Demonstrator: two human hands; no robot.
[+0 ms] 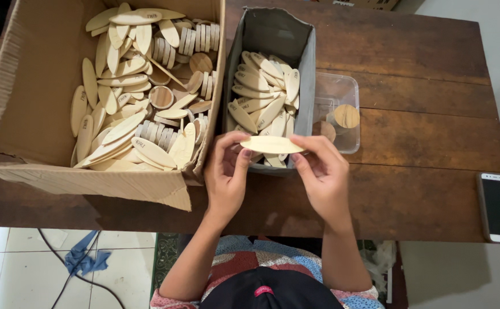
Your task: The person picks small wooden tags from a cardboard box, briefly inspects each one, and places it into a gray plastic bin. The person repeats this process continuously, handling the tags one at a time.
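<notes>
Nearest the viewer, the left hand [227, 171] and the right hand [323, 174] are raised over the near edge of a dark wooden table [422, 189]. Between them lies a pale, leaf-shaped wooden piece [272, 144], held flat: the left fingertips are pinched on its left end, the right fingertips on its right end. The piece hangs just above the near rim of a narrow grey box [304, 86], which holds more such pieces stacked at a slant. At the right, near the table's near edge, a phone [498, 207] lies face up. Left of the grey box, a large cardboard box [26, 97] holds loose oval pieces and round wooden discs. Right of the grey box, touching it, a clear plastic tub [341, 86] contains round discs.
</notes>
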